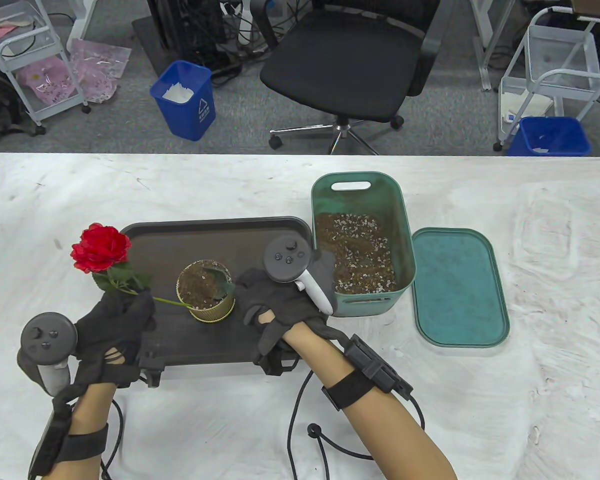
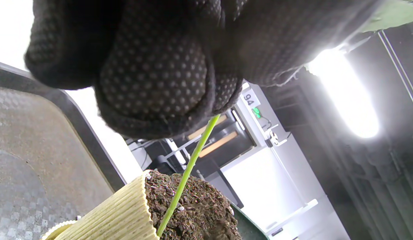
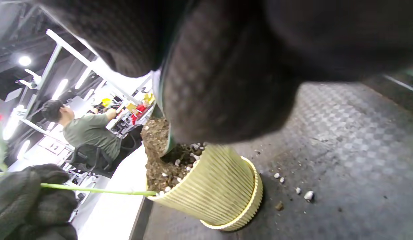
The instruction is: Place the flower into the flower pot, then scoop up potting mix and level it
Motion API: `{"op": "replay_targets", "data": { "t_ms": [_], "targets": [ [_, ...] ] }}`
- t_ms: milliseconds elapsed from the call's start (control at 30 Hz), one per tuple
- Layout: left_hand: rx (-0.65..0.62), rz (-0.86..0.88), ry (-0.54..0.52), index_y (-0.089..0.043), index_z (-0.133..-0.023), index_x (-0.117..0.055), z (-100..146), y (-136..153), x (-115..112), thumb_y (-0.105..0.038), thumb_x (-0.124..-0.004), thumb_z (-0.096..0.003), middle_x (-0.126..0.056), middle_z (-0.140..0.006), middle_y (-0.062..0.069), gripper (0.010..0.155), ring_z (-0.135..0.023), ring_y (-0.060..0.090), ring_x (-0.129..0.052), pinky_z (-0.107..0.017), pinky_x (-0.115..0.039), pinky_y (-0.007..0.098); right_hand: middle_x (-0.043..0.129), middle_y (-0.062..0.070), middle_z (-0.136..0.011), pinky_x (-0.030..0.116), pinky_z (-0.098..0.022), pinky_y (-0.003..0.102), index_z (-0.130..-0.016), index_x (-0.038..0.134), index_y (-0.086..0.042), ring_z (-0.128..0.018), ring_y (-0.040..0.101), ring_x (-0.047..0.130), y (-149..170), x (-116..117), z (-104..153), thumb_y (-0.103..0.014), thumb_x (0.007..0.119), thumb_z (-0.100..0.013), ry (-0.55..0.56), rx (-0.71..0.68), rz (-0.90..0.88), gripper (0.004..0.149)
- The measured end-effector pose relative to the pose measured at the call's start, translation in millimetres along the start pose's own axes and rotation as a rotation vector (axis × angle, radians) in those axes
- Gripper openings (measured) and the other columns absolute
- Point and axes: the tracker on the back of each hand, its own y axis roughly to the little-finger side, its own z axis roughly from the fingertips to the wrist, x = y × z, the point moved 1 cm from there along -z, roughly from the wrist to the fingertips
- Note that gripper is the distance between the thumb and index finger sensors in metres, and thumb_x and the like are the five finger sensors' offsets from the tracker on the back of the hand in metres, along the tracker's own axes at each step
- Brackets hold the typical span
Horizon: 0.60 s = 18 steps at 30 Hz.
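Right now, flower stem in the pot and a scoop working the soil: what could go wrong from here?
1. The flower leans far out to the left of the flower pot, its stem entering at a shallow slant; if the left hand lets go, it will probably tip out.
2. The potting mix is heaped to the rim and bits already lie on the tray; more digging with the scoop in the right hand may spill more.

Office floor beyond the white-covered bench (image 1: 530, 310)

Grey carpet (image 1: 445, 120) carries a black swivel chair (image 1: 350, 65), two blue bins (image 1: 185, 100), white wire carts (image 1: 555, 75) at both sides; long ceiling lights (image 2: 346, 93) glow overhead.
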Motion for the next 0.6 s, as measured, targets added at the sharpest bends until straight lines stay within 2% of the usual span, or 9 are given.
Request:
{"op": "replay_targets", "data": {
  "t_ms": [600],
  "targets": [
    [-0.013,-0.005,0.005,-0.019,-0.076,-0.089,0.4,-0.7,-0.7,-0.045,-0.089,-0.0388,-0.104,-0.058,-0.004,0.045,-0.023,0.015,-0.113,-0.028,-0.096,0.035,0.102,0.014,-0.056,0.093,-0.006,0.037,-0.083,0.081,-0.007,-0.018,0.026,0.106,-12.4,-3.6,11.2,-0.033,0.080,-0.041,0.125,-0.039,0.150,0.050]
  ]
}}
